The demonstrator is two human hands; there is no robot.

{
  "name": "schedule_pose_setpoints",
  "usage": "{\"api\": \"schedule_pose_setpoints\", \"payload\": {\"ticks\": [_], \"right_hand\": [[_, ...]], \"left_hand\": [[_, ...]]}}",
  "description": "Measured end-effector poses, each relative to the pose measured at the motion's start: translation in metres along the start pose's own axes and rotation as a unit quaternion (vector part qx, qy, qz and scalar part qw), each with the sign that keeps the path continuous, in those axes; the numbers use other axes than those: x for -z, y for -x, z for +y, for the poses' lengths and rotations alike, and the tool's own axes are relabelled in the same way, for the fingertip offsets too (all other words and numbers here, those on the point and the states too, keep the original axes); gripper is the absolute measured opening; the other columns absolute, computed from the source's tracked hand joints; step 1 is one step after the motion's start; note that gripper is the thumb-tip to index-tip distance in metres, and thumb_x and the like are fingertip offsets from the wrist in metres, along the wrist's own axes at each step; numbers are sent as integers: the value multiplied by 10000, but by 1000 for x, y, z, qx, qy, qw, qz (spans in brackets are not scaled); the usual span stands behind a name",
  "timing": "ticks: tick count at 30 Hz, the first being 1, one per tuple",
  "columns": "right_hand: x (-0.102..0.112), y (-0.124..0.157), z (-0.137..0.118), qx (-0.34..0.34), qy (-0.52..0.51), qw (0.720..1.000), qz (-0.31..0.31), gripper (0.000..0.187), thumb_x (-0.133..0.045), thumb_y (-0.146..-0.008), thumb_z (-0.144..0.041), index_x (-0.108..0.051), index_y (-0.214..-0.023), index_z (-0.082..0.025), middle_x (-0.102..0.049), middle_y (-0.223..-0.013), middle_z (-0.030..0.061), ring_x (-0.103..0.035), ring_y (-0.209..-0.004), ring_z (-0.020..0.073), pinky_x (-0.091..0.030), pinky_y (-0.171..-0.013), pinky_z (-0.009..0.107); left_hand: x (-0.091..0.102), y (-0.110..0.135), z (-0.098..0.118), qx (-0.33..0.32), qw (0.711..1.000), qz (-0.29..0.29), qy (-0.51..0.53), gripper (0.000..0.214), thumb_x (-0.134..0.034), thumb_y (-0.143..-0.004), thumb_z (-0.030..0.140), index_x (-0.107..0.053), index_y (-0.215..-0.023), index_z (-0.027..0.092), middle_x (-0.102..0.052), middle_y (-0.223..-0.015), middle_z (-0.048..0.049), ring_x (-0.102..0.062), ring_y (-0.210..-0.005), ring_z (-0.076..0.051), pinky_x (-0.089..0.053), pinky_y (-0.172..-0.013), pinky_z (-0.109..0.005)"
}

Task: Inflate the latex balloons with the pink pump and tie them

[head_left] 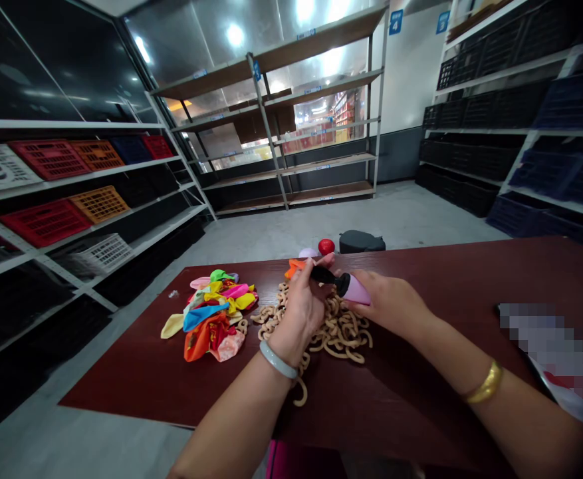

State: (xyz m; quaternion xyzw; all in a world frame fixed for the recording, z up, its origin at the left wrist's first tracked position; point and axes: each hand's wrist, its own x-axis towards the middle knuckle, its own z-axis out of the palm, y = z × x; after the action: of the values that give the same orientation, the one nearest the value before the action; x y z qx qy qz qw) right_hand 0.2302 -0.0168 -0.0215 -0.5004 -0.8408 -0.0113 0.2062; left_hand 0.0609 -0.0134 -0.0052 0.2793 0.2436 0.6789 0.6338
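Note:
My left hand (302, 301) is closed on the neck of an orange balloon (294, 267), which sits at the black nozzle of a pink hand pump (353, 289). My right hand (388, 303) is wrapped round the pump's pink body. Both hands hover over a heap of beige C-shaped clips (338, 330) on the dark red table (421, 399). A pile of limp balloons in many colours (214, 313) lies to the left of my left hand.
A red inflated balloon (326, 246) and a pale purple one (307, 253) sit beyond the table's far edge, beside a dark bag (361, 241) on the floor. Metal shelves with coloured crates (46, 219) line the left; dark crates fill the right shelves. A blurred patch lies at the table's right.

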Motion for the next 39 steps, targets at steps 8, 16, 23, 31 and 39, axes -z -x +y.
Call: {"api": "schedule_pose_setpoints", "payload": {"ticks": [8, 16, 23, 31, 39], "right_hand": [[-4, 2, -12, 7, -1, 1000, -16, 447, -479, -842, -576, -496, -1131, -237, -655, -1049, 83, -656, -879, 263, -438, -648, 328], [3, 0, -18, 6, -24, 999, -21, 417, -492, -833, -560, -523, -1100, -240, -670, -1020, 79, -646, -890, 271, -452, -638, 342], [4, 0, -12, 17, -39, 999, -23, 470, -501, -823, -574, -533, -1168, -257, -666, -1093, 84, -643, -932, 273, -480, -697, 362], [2, 0, -5, 13, -32, 999, -34, 496, -511, -813, -590, -530, -1196, -275, -673, -1101, 77, -655, -905, 277, -482, -703, 365], [5, -1, 4, -5, -44, 998, -47, 545, -519, -800, -597, -507, -1239, -275, -693, -1069, 72, -665, -894, 288, -473, -677, 353]], "left_hand": [[0, -1, 0, -56, 995, 48, 66, 274, -597, -854, 407, -520, -729, 176, -607, -733, -17, -604, -685, -150, -490, -853, -436], [0, -2, 14, -82, 994, -5, 72, 309, -559, -883, 397, -447, -685, 188, -436, -623, 20, -489, -591, -114, -414, -605, -261], [2, -3, 30, -79, 996, 1, 48, 304, -528, -896, 423, -470, -704, 195, -438, -633, 13, -493, -613, -125, -425, -632, -271], [14, -11, 43, -70, 994, -39, 75, 171, -571, -882, 367, -584, -845, 201, -460, -607, 26, -502, -584, -117, -447, -648, -280], [17, -14, 39, -112, 992, -1, 53, 189, -593, -865, 376, -610, -892, 190, -679, -984, -70, -629, -973, -204, -451, -925, -395]]}}
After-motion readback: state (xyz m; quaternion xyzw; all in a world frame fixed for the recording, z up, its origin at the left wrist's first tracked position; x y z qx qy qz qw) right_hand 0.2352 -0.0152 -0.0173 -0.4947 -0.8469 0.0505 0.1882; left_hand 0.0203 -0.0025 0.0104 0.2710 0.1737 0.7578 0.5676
